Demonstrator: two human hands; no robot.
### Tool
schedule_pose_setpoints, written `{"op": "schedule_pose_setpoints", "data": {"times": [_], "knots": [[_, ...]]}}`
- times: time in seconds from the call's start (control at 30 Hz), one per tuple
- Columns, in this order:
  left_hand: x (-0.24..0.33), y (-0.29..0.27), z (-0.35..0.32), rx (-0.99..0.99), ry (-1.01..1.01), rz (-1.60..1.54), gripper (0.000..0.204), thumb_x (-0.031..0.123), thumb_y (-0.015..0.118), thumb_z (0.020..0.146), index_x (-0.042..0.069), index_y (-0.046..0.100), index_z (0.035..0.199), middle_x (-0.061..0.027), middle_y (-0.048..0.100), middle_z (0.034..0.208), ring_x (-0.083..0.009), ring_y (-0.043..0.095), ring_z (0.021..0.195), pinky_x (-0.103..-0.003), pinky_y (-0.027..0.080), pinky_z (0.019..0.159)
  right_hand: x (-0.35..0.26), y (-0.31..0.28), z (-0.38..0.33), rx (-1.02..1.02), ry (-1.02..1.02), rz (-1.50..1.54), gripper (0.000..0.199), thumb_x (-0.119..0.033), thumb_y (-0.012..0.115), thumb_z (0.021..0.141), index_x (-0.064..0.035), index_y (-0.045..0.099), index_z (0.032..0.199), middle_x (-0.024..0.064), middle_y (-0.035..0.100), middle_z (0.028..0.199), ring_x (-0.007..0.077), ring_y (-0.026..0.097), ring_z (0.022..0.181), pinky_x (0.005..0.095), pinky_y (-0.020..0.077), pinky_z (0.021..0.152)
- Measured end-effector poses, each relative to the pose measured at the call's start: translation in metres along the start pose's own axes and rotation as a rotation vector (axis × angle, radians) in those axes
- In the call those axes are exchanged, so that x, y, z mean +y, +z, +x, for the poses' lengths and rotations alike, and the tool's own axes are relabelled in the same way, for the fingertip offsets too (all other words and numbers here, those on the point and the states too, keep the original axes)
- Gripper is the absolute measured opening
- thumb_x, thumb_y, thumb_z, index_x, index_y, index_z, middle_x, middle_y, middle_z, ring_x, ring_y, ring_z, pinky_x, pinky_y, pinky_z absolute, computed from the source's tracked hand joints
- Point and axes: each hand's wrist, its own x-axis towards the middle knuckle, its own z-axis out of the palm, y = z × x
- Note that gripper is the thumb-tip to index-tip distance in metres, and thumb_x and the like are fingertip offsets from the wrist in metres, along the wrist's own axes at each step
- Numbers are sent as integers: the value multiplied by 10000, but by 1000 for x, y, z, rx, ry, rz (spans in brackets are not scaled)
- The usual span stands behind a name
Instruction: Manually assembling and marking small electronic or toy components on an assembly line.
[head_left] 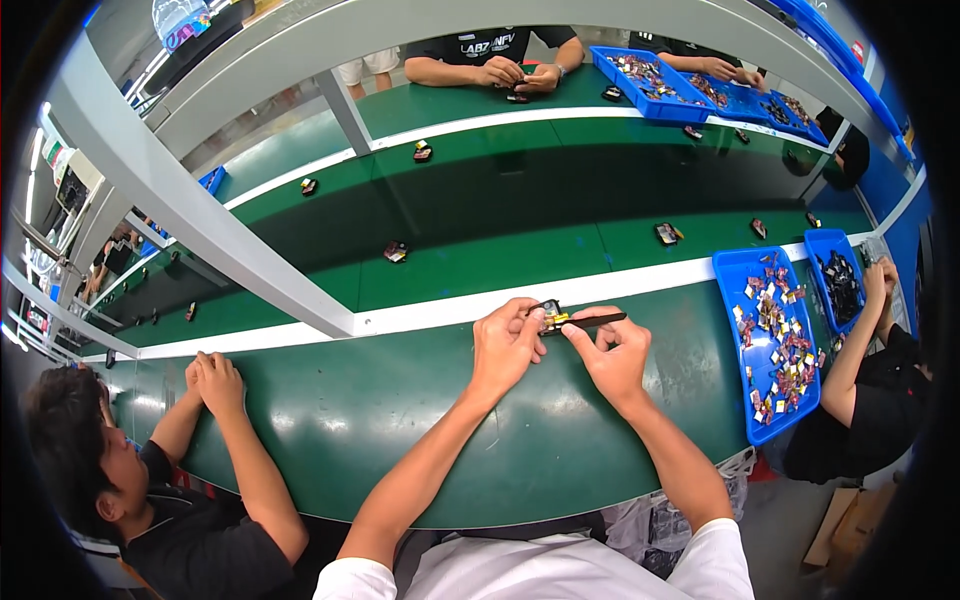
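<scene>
Above the green worktop (450,400), my left hand (505,345) pinches a small black plastic housing (547,307) with an open face. Inside it shows a yellow part (556,319), with some metal-coloured detail too small to make out. My right hand (613,352) is closed on a slim black stick-like tool (603,319). One end of the tool points to the right; the other meets the housing by the yellow part, partly covered by my fingers. Both hands are close together.
Right of me lies a blue tray (733,330) of small yellow, white and reddish parts, beside another blue tray (822,243) of black pieces. Past a white rail (430,297), a green conveyor belt (500,265) carries scattered small assemblies. Co-workers sit left, right and opposite; a grey frame post (220,230) slants at left.
</scene>
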Motion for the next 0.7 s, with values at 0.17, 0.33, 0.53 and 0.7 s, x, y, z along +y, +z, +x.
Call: {"op": "schedule_pose_setpoints", "data": {"times": [0.17, 0.33, 0.53, 0.7], "knots": [[-3, -1, 1, -54, -16, -129, 221, 45, 619, 990, -105, 636, 1151, -147, 709, 831, -157, 681, 615, -264, 553, 482, 3, 1, 5, -13, 269, 344, 148, 0, 795, 835, 29, 702, 946, -5, 649, 703, -6, 469, 538, 197, 323, 463], [-4, -2, 0, -60, 13, -119, 228, 48, 622, 989, -103, 633, 1159, -151, 711, 844, -166, 691, 631, -268, 566, 497, -3, -5, 8, -54, 495, 441, 136, -31, 765, 867, 22, 692, 969, 63, 728, 794, -5, 446, 502, 191, 260, 430], [-4, -1, 0, -58, 32, -131, 234, 52, 625, 989, -105, 628, 1163, -162, 715, 876, -187, 710, 660, -276, 582, 512, -14, -12, 12, -97, 628, 465, 127, 35, 735, 877, 66, 674, 984, 126, 737, 897, 150, 718, 839, 237, 539, 724], [-1, -1, -1, -68, 35, -151, 239, 55, 626, 989, -104, 622, 1168, -173, 716, 903, -204, 723, 682, -281, 592, 522, -15, -13, 12, -95, 630, 467, 126, 42, 725, 883, 75, 672, 992, 140, 740, 913, 164, 724, 849, 244, 552, 748]]}}
